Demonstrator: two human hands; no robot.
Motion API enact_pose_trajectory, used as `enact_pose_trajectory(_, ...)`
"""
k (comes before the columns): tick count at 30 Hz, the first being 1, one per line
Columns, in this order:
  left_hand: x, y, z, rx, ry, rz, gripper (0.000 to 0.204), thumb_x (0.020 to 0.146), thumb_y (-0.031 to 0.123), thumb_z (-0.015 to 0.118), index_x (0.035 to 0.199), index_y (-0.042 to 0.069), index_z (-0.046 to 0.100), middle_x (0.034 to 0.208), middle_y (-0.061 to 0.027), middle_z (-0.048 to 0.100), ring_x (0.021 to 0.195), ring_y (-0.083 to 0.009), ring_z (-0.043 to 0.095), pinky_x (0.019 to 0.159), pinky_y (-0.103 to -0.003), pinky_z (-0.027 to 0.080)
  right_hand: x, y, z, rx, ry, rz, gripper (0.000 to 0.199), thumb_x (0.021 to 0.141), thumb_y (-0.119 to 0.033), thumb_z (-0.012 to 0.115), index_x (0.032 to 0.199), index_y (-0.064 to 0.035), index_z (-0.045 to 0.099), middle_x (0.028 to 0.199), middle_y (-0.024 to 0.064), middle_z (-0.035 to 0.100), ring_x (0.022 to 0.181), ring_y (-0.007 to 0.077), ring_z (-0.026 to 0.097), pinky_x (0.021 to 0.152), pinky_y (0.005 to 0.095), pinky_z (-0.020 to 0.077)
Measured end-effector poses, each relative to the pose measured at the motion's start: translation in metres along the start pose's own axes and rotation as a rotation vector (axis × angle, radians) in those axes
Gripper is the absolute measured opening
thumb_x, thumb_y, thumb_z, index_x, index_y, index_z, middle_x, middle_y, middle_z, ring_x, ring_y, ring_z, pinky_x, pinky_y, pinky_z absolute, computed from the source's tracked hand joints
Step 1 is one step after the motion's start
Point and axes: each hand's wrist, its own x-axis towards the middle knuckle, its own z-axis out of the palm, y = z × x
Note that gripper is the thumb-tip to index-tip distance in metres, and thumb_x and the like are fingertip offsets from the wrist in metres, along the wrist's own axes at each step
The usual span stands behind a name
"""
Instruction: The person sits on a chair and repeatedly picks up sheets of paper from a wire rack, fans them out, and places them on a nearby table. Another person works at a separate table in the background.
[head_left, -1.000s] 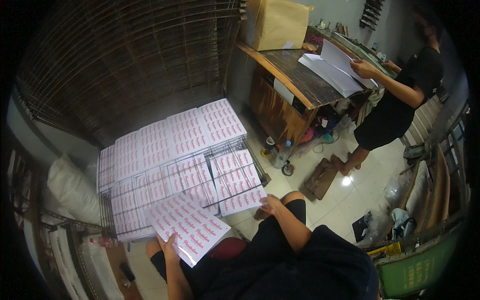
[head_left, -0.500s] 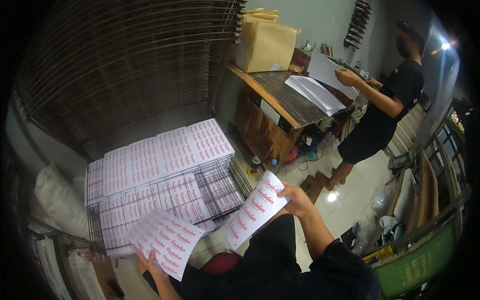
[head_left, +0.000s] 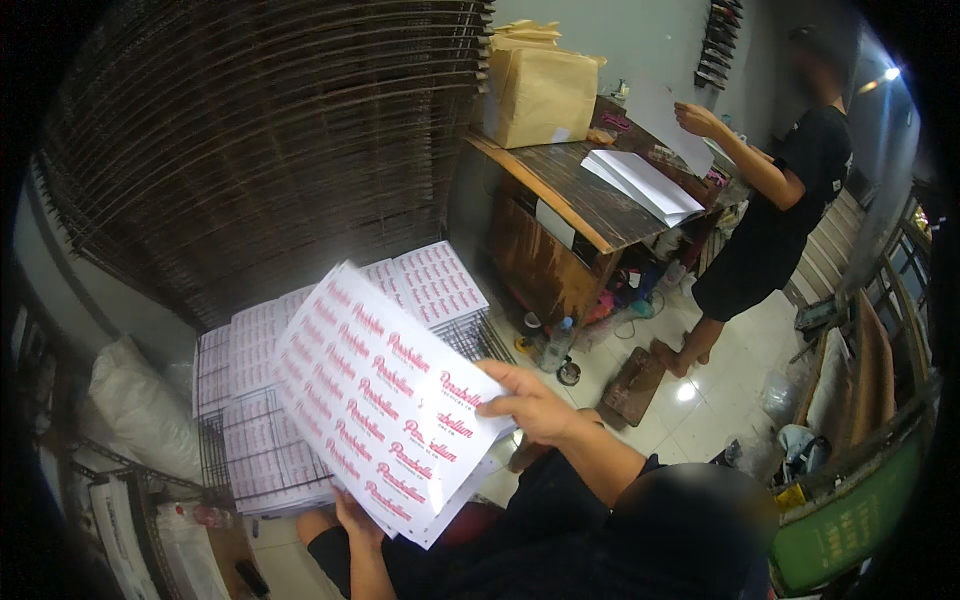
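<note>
Right hand (head_left: 535,405): closed on right edge of white printed sheets (head_left: 385,395), frame centre | left hand (head_left: 355,520): grips their lower edge, mostly hidden | wire rack (head_left: 470,335) with more sheets behind.

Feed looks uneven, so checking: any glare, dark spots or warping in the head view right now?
Head view: fisheye bends the wooden table edge and blacks out the corners; glare spot on the tiled floor; a bright lamp flares at upper right; the wire rack is dim; the printed sheets in both hands read sharp.

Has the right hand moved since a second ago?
Yes. The right hand has lifted off the wire rack and swung left to join the stack of printed sheets.
</note>
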Motion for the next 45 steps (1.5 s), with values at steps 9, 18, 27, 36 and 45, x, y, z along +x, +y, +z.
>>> enact_pose_trajectory(9, 0.0, -0.014, -0.025, 0.015, 0.112, -0.053, 0.061, 0.089, 0.029, 0.052, 0.138, 0.003, 0.027, 0.132, -0.0162, 0.042, 0.12, -0.0304, 0.044, 0.098, -0.046, 0.039, -0.042, 0.143, -0.023, -0.534, -0.112, 0.168, 0.061, 0.079, 0.0, 0.053, 0.137, -0.0017, 0.033, 0.131, 0.0189, 0.047, 0.122, 0.0251, 0.044, 0.101, 0.0343, 0.0337)
enact_pose_trajectory(18, 0.007, -0.001, -0.016, -0.126, -0.016, -0.022, 0.061, 0.075, 0.01, 0.056, 0.131, -0.003, 0.033, 0.12, -0.0178, 0.05, 0.11, -0.031, 0.052, 0.093, -0.044, 0.044, -0.046, 0.113, -0.028, -0.399, -0.158, -0.013, 0.056, 0.081, -0.001, 0.055, 0.134, -0.0004, 0.038, 0.123, 0.0157, 0.053, 0.114, 0.0202, 0.05, 0.096, 0.032, 0.0385)
enact_pose_trajectory(27, -0.01, 0.031, -0.03, -0.227, 0.122, 0.08, 0.07, 0.07, 0.013, 0.058, 0.133, -0.004, 0.031, 0.124, -0.0196, 0.049, 0.111, -0.0328, 0.052, 0.093, -0.043, 0.046, -0.039, 0.156, -0.066, -0.185, 0.189, -0.106, 0.055, 0.081, -0.012, 0.067, 0.132, -0.0104, 0.045, 0.09, 0.0018, 0.06, 0.083, 0.0099, 0.056, 0.073, 0.0267, 0.0464)
enact_pose_trajectory(36, -0.092, 0.05, -0.07, -0.039, 0.338, 0.047, 0.072, 0.074, 0.022, 0.057, 0.134, -0.005, 0.029, 0.125, -0.0228, 0.047, 0.11, -0.0351, 0.052, 0.093, -0.047, 0.046, -0.039, 0.272, -0.151, 0.389, 0.939, 0.498, 0.016, 0.086, -0.019, 0.058, 0.099, -0.0086, 0.057, 0.065, 0.0021, 0.05, 0.046, 0.0128, 0.045, 0.04, 0.0257, 0.0375)
enact_pose_trajectory(45, -0.098, 0.045, -0.072, 0.146, 0.353, -0.005, 0.074, 0.076, 0.029, 0.058, 0.135, -0.004, 0.027, 0.127, -0.0225, 0.044, 0.113, -0.0349, 0.05, 0.094, -0.047, 0.045, -0.022, 0.345, -0.188, 0.16, 1.116, 0.607, 0.073, 0.075, -0.028, 0.069, 0.136, -0.0116, 0.031, 0.127, 0.0181, 0.047, 0.117, 0.0333, 0.045, 0.083, 0.0523, 0.0444)
